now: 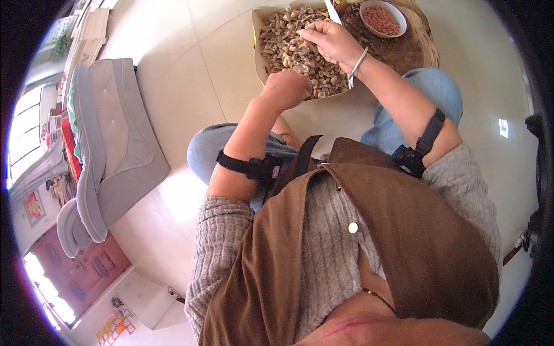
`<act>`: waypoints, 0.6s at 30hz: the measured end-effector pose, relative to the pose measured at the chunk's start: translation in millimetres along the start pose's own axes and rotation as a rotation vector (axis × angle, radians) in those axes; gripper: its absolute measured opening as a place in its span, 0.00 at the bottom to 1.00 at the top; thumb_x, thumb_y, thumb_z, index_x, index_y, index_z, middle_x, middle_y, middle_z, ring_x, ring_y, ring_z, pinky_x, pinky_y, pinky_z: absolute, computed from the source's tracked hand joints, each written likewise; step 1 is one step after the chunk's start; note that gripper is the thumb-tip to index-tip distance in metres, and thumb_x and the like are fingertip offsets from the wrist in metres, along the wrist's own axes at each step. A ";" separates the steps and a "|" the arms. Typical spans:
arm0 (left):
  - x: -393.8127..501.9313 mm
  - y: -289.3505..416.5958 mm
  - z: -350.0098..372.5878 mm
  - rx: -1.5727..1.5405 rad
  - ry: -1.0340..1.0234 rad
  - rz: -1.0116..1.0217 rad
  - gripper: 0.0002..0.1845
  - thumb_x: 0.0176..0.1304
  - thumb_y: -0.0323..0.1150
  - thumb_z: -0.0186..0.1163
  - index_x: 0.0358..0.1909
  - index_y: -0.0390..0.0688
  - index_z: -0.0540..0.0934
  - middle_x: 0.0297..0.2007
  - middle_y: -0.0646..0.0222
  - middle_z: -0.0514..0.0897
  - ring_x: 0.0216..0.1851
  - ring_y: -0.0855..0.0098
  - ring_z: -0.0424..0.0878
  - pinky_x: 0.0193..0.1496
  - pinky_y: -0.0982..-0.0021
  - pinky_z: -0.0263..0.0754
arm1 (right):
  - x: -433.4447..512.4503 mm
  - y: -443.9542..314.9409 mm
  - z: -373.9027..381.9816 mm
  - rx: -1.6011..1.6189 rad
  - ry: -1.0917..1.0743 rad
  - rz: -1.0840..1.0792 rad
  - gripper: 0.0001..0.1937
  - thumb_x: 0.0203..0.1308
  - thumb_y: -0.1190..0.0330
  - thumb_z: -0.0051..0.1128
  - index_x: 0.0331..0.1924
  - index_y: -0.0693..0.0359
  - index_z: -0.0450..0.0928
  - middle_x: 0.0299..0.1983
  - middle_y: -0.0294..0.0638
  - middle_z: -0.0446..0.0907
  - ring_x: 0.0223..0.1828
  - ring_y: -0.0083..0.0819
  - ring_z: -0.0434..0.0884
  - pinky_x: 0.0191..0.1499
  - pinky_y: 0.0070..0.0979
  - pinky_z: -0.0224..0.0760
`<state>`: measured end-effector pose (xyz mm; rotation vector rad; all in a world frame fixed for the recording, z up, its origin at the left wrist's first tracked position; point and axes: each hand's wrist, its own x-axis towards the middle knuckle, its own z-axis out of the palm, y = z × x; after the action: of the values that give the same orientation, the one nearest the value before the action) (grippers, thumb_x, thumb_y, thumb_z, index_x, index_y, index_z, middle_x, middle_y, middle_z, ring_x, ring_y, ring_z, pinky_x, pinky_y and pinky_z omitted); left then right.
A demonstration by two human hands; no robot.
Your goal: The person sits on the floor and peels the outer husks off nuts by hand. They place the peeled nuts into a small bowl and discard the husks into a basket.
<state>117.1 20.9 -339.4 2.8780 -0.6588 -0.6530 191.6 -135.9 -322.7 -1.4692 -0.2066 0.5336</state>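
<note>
A shallow cardboard box (259, 58) on the floor before me is full of peanuts and peanut shells (285, 32). My left hand (289, 90) hangs over its near edge with the fingers curled in. The back of that hand hides whatever may be inside it. Above the middle of the box is my right hand (335, 45), thumb and index finger pressed together. Something pale shows at its fingertips, too small to tell as a nail or a bit of shell. Right of the box, a white bowl (367, 27) holds shelled pink peanuts (383, 20).
The bowl stands in a round woven basket (430, 47) with brown debris (398, 49) in it. My bent knees (437, 88) flank the near side of the box. A grey sofa (125, 173) stands on the tiled floor (194, 78) at left. Beyond it are a white cabinet (143, 298) and a reddish door (82, 268).
</note>
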 end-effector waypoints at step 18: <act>20.1 -0.2 34.5 0.197 -0.123 -0.037 0.11 0.55 0.42 0.56 0.34 0.49 0.81 0.29 0.63 0.84 0.34 0.60 0.83 0.33 0.58 0.77 | -4.5 -3.9 -6.2 -0.038 -0.048 0.024 0.11 0.64 0.61 0.50 0.30 0.59 0.73 0.22 0.29 0.74 0.10 0.09 0.58 0.10 0.13 0.46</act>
<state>118.5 11.6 -378.2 3.0564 -0.7252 -0.8194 191.4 -143.5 -318.8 -1.4988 -0.2379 0.5873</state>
